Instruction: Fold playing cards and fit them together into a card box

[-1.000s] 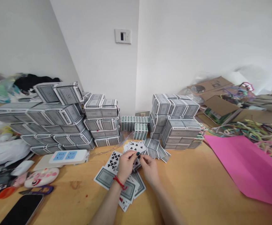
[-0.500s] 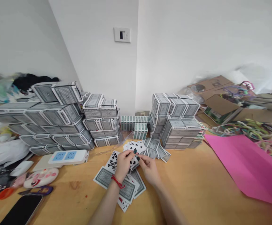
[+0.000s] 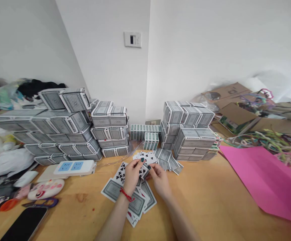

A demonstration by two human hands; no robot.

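While left hand (image 3: 132,174) and right hand (image 3: 160,179) pinched card (image 3: 143,172), I noted card blocks (image 3: 195,143) stacked far, loose cards (image 3: 111,189) apparently unworked near.

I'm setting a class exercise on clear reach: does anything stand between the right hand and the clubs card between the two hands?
Nothing visible does: the right hand is at the clubs card, opposite the left hand.

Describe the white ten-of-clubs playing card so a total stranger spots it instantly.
On the brown wooden table, find the left hand, with a red cord bracelet at its wrist. Just left of that hand lies the white rectangular playing card, face up. Its "10" and black clubs set it apart from the grey-patterned face-down card just below it in view.
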